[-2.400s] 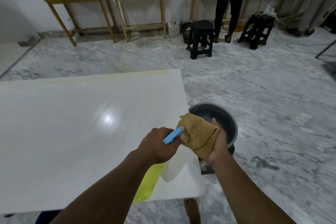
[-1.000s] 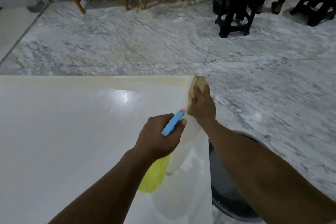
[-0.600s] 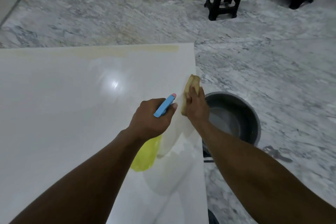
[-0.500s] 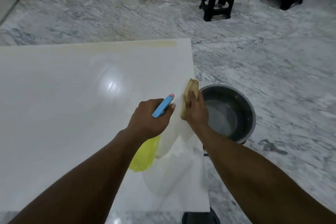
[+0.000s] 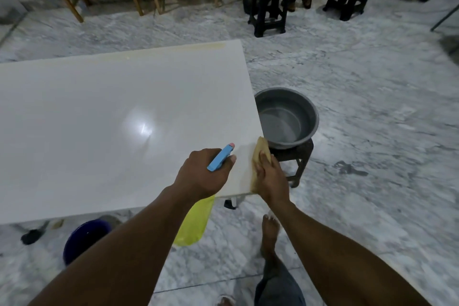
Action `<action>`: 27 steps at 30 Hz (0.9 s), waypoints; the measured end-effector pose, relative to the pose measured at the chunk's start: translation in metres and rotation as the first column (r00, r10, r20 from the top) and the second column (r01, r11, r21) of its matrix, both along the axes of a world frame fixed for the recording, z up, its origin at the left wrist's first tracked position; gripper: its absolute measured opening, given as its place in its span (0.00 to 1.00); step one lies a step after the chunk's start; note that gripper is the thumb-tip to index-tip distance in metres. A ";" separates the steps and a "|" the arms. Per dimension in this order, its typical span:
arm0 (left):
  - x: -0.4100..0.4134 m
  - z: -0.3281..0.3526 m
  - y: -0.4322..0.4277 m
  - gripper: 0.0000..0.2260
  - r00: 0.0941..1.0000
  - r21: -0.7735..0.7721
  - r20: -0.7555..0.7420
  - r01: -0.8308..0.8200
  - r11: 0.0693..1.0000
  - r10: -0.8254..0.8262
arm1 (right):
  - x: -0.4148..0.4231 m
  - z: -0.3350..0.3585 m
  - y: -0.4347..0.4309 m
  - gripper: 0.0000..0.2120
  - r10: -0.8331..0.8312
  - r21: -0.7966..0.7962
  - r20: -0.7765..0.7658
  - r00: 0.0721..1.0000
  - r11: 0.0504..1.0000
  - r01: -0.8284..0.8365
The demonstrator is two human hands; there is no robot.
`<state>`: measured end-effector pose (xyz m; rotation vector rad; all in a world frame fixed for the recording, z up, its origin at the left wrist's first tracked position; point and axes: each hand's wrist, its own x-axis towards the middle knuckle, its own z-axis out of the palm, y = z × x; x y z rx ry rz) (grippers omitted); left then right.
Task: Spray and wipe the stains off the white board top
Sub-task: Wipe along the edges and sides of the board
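The white board top (image 5: 99, 119) fills the left half of the head view, with a yellowish stain band (image 5: 173, 51) along its far edge. My left hand (image 5: 202, 172) grips a spray bottle (image 5: 196, 221) with a yellow body and a blue trigger head, held over the board's near right corner. My right hand (image 5: 270, 179) presses a tan cloth (image 5: 259, 156) against the board's right edge near that corner.
A grey basin (image 5: 288, 119) with water sits on a dark stool (image 5: 296, 164) just right of the board. A blue bucket (image 5: 84, 236) stands under the near edge. My bare foot (image 5: 269, 233) is on the marble floor. Black stools (image 5: 268, 2), wooden tables and a standing person are at the back.
My right hand has slid the cloth along the board's right edge from the far corner down to the near corner. My left hand kept hold of the spray bottle.
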<state>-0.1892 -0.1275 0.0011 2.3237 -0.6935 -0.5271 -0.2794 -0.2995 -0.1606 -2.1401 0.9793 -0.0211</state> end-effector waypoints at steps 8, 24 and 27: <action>-0.048 0.004 0.003 0.26 0.996 -0.030 -0.028 0.078 0.996 -0.079 | -0.077 0.013 0.038 0.21 0.002 0.007 0.119 0.993 1.000 -0.002; -0.009 0.033 -0.008 0.25 1.000 -0.003 0.010 -0.015 1.000 0.015 | -0.016 0.095 -0.037 0.21 -0.244 0.182 -0.008 0.970 0.953 0.241; -0.007 0.028 -0.012 0.21 1.000 0.013 0.017 -0.006 1.000 0.006 | -0.007 0.077 -0.020 0.20 -0.037 0.161 -0.117 0.992 0.985 0.056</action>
